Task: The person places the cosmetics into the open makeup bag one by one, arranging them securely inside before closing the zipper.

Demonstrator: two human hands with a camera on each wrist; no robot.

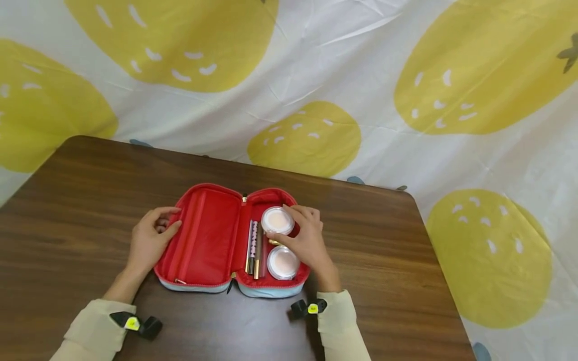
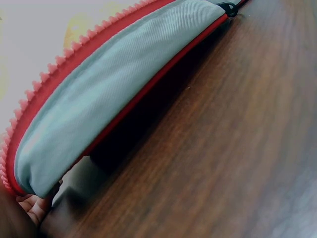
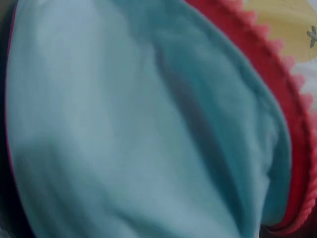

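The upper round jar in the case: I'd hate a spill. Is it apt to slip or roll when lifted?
The upper round jar looks smooth, so perhaps slippery. On its side it might roll. The right hand grips it; the red case walls would likely catch it.

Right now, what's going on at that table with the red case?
A person has a red zip case lying open on a wooden table. The left hand rests on the case's left edge. The right hand holds the upper round jar in the right half. A second round jar sits below it, with a few slim tubes alongside.
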